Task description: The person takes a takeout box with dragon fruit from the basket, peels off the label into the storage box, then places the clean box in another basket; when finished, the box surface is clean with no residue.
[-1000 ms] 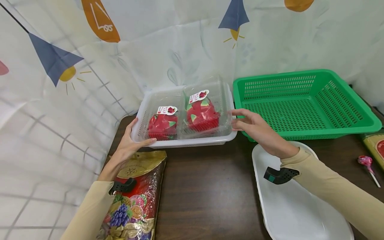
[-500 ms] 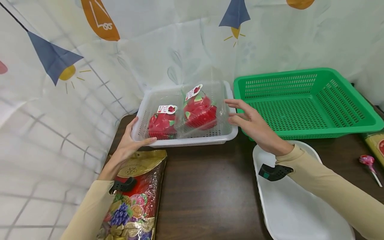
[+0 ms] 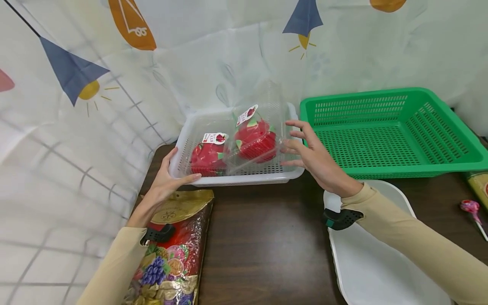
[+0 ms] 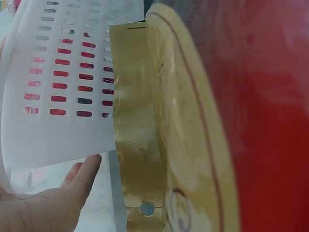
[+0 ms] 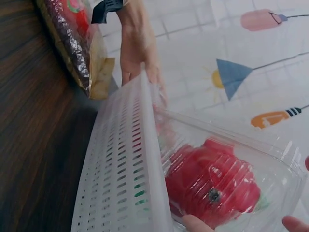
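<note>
My left hand (image 3: 164, 180) holds the left front corner of a white plastic basket (image 3: 244, 181), its thumb along the front rim. The left wrist view shows that hand (image 4: 58, 205) at the basket's perforated wall. Inside the basket are two clear clamshell boxes with red dragon fruit and labels. The left box (image 3: 207, 159) sits low. The right box (image 3: 255, 140) is tilted, its clear lid side rising at the back. My right hand (image 3: 310, 159) is at that box's right side with fingers spread. In the right wrist view its thumb (image 5: 195, 224) is near the box's lower edge.
A green perforated basket (image 3: 396, 167) stands at right, close to the white basket. Before it lies a white tray (image 3: 389, 262) under my right forearm. A red and gold fruit-printed bag (image 3: 171, 250) lies front left. A lollipop (image 3: 470, 207) and another bag (image 3: 479, 186) lie far right.
The right dragon fruit box has gone from lying flatter to tilted, its back raised. My right hand has moved slightly left and its fingers have spread. The left hand stays on the white basket.
</note>
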Demonstrator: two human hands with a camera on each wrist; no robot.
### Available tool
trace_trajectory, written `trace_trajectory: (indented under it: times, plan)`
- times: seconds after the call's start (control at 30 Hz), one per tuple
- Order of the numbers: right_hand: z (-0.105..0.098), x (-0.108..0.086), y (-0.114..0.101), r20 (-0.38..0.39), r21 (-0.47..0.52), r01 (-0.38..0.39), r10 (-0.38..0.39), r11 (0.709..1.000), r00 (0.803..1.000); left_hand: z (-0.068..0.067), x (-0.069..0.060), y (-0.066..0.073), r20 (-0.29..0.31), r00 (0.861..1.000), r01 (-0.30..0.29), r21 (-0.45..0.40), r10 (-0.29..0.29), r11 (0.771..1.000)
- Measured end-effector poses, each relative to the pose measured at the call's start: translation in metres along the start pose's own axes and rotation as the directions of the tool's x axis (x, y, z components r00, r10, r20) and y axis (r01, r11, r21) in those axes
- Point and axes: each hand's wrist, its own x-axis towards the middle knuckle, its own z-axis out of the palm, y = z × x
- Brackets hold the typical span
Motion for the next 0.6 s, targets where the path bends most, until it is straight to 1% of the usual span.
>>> trace_trajectory:
  times: [0.13,0.4,0.6]
  plan:
    - [0.001,0.001,0.001,0.001,-0.01,-0.006,0.006,1.0,1.0,0.0,-0.001,0.001,0.006,1.0,-0.001,-0.005,0.001,1.0]
    - [0.005,0.008,0.002,0.002,-0.119,0.004,-0.004,0.993,1.0,-0.001,-0.001,0.001,0.005,1.0,-0.007,-0.002,0.007,1.0]
    - [0.007,0.015,0.0,0.031,-0.171,0.004,0.001,0.985,1.0,0.001,-0.001,0.0,0.001,1.0,-0.005,-0.021,0.005,1.0]
